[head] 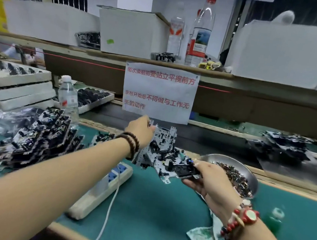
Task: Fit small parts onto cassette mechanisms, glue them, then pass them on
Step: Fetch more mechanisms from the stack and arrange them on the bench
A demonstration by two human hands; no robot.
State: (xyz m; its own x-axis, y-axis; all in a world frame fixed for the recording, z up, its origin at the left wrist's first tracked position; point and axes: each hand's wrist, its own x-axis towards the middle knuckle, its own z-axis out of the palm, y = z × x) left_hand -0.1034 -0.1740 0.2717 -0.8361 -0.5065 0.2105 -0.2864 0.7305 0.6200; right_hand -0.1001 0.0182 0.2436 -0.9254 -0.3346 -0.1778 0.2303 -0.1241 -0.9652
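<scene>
We've got one mechanism (166, 154) up off the mat (152, 209), held between both hands over the bench edge by the conveyor (210, 144). Left hand (141, 130) grips its far top corner, fingers curled round the plate edge. Right hand (209, 181) holds the near black end from underneath, thumb on top. Can't tell whether the small part is seated or glue is on; too much blur.

Our read on progress: big pile (31, 138) of mechanisms on our left looks like the to-do stock, a stack (282, 147) sits out right on the conveyor, likely passed on. Bowl (231, 172) of small parts is still well filled, just beside the right hand. Green bottle (274, 218), maybe glue, stands untouched near our right wrist. So mid-batch, plenty left.
</scene>
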